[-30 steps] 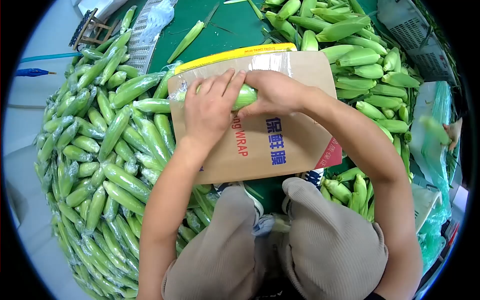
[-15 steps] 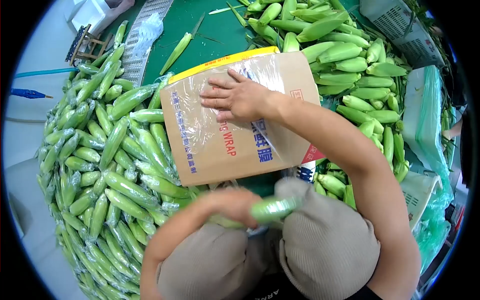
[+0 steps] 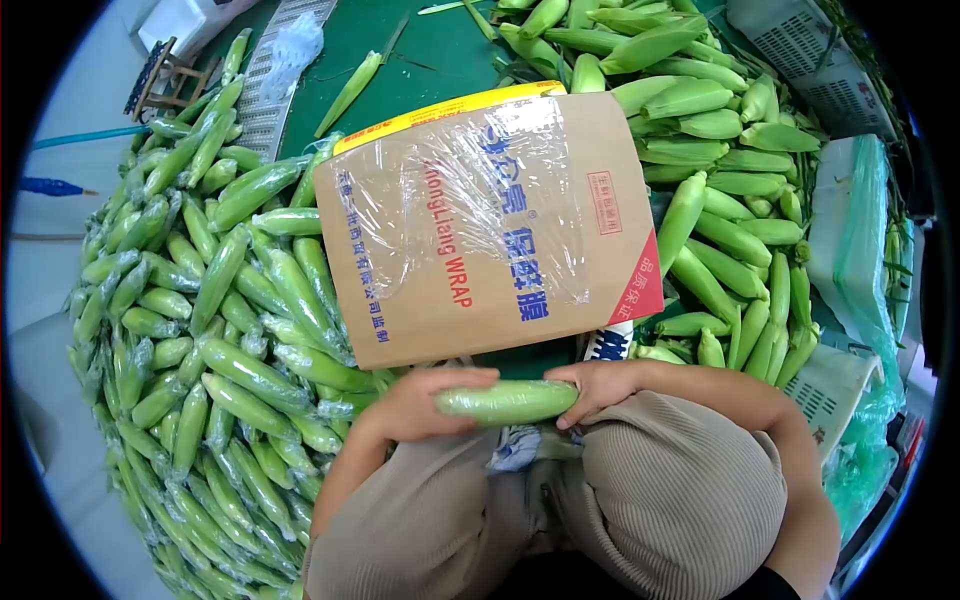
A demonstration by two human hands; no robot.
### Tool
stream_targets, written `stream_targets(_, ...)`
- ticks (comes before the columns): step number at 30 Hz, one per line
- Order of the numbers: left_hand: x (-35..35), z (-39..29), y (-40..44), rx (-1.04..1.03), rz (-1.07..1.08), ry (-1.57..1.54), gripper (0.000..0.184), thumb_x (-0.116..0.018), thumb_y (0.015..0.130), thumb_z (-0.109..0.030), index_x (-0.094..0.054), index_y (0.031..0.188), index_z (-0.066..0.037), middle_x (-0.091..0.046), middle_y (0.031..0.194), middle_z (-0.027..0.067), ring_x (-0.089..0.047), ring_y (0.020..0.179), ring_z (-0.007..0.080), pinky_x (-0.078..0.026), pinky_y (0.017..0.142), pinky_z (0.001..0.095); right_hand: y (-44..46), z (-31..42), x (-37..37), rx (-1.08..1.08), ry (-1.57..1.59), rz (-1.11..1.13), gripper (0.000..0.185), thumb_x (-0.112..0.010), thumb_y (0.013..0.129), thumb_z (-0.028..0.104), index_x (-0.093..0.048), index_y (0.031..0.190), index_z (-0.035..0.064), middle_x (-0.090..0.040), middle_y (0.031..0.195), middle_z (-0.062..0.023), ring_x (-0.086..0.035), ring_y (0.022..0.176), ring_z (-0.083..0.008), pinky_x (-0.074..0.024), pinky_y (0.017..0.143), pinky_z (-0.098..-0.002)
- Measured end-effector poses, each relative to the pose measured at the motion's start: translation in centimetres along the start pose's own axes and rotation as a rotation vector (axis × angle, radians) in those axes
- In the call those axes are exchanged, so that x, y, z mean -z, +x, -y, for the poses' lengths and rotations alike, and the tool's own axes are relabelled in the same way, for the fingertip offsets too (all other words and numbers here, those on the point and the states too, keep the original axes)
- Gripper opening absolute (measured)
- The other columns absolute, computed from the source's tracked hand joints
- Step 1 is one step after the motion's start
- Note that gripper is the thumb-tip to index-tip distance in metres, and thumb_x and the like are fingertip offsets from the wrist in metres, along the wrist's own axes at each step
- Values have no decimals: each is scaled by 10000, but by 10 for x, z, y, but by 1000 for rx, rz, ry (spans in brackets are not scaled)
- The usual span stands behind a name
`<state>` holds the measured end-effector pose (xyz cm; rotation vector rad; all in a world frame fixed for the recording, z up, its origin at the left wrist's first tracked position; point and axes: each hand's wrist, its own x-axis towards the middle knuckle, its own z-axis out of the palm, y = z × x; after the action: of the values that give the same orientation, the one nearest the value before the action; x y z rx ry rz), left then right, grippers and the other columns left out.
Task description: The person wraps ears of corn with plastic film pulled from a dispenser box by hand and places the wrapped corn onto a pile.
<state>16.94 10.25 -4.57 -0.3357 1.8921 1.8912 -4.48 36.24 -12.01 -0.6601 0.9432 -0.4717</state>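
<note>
Between my two hands, just above my knees, lies a film-wrapped ear of corn (image 3: 510, 402), held level. My left hand (image 3: 428, 402) wraps its left end. At the right end, the fingers and thumb of my right hand (image 3: 600, 388) grip the tip. Right in front of my hands is a brown cardboard wrap box (image 3: 420, 270) with clear film stretched across its top and a yellow strip along its far edge. A bluish-white cloth or crumpled plastic (image 3: 515, 448) shows below the corn, partly hidden.
A large heap of wrapped corn (image 3: 230, 370) fills the left side. Unwrapped corn in husks (image 3: 740, 185) is piled on the right. Plastic crates (image 3: 808, 60) stand beyond it, with green plastic bags (image 3: 865, 420) at the right edge. One loose ear (image 3: 350, 92) lies on the green surface (image 3: 430, 60).
My right hand has left the film on top of the box and come down to the corn's right end. The corn, blurred before, is now level between both hands.
</note>
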Motion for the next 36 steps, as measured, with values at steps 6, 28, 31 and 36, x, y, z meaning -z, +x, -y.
stream_targets(6, 4, -25, 23, -588, -577, -1364, 461, -714, 958, -173, -582, 1373, -22, -705, 1193, 119, -685, 1115, 252, -573, 987, 441, 22, 116, -13, 427, -299, -538, 814, -826, 850, 150, -381, 1523, 46, -589, 1342, -229, -581, 1271, -355, -468, 1096, -445)
stream_targets(28, 57, -6, 65, -346, -863, 889, 407, -765, 866, -211, -709, 1257, -114, -665, 1351, 141, -601, 1281, 342, -435, 1122, 496, -83, -78, 186, -660, -228, -1590, 891, -579, 895, 786, -740, 1195, -37, -722, 1216, -280, -677, 1158, -455, -519, 1022, -537)
stream_targets(31, 23, -6, 86, -277, -812, 1125, 456, -759, 865, -285, -710, 1304, -170, -577, 1501, 109, -492, 1428, 350, -298, 1202, 592, -56, -102, 187, -226, 147, -1913, 725, -758, 875, 568, -693, 1279, -30, -737, 1220, -235, -709, 1109, -414, -539, 993, -510)
stream_targets(36, 30, -9, 75, -280, -833, 1125, 445, -784, 839, -284, -707, 1256, -147, -607, 1438, 102, -516, 1385, 355, -331, 1182, 574, -98, -9, 121, 515, 39, -1774, 823, -841, 850, 241, -449, 1539, 19, -630, 1384, -183, -637, 1231, -317, -498, 1063, -414)
